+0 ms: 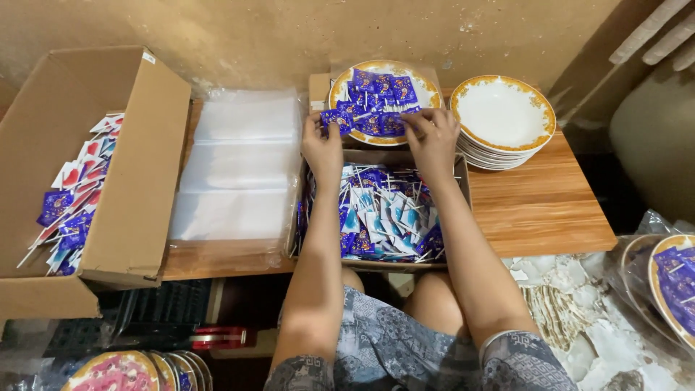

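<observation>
Rough plaster wall backs a low wooden table (pixel 550 210). At far left an open cardboard box (pixel 108 181) holds wrapped lollipops; next lies a stack of clear plastic bags (pixel 239 166). Both arms reach forward over a shallow box of blue lollipops (pixel 384 217). The left hand (pixel 323 145) and right hand (pixel 432 137) each pinch blue packets (pixel 376 101) at the near rim of a gold-rimmed plate (pixel 427 90), fingers apparently closed. Piled near the edge, packets could slide off. Empty plates (pixel 503 116) stand right.
</observation>
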